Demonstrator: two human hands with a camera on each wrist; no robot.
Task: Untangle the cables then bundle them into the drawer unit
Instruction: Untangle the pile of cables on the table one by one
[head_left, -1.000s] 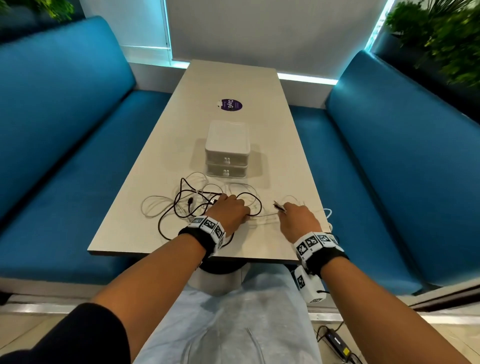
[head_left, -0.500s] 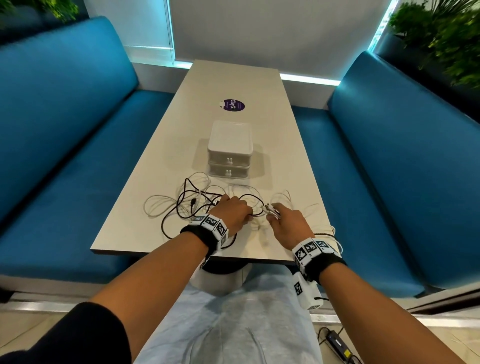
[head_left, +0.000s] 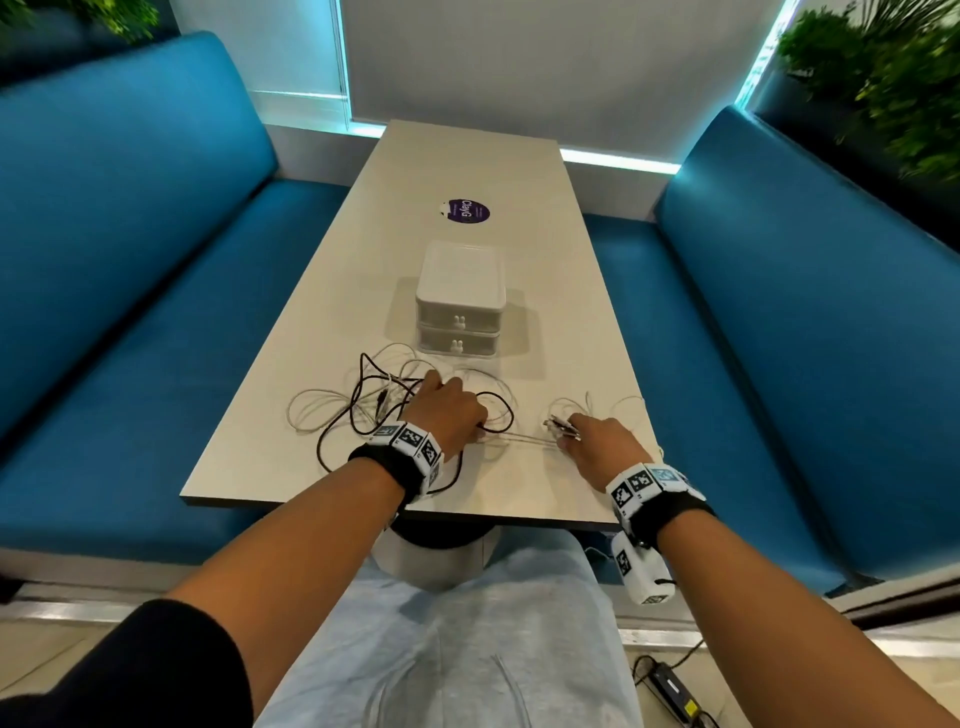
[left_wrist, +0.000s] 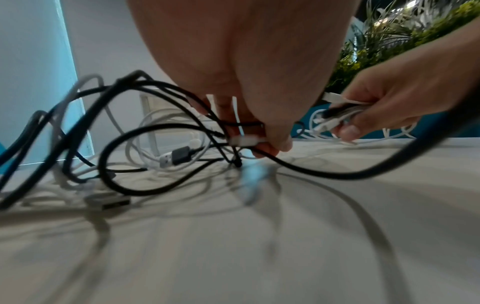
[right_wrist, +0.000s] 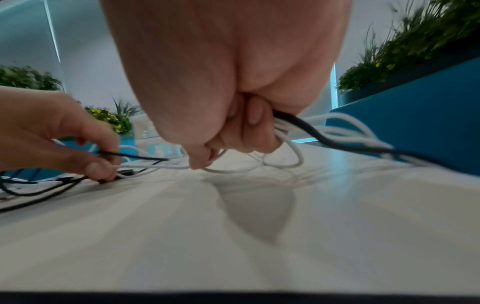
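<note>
A tangle of black and white cables (head_left: 363, 410) lies on the near part of the table, in front of the white two-drawer unit (head_left: 460, 301), whose drawers are closed. My left hand (head_left: 447, 410) rests on the tangle and pinches cable strands (left_wrist: 246, 140) at its fingertips. My right hand (head_left: 597, 441), further right, grips a bunch of white and black cables (right_wrist: 288, 131) with plug ends (head_left: 558, 427) sticking out. White strands (head_left: 519, 439) run taut between the two hands. A black cable (left_wrist: 337, 174) loops toward the table's near edge.
The long pale table (head_left: 467, 166) carries a round purple sticker (head_left: 467, 211) behind the drawer unit. Blue bench seats (head_left: 130, 312) flank both sides. Plants (head_left: 883, 78) stand at the back right. A power adapter (head_left: 675, 701) lies on the floor.
My right hand moved in toward the left hand half a second ago and has now pulled back right, drawing white strands taut. The left hand stays on the tangle.
</note>
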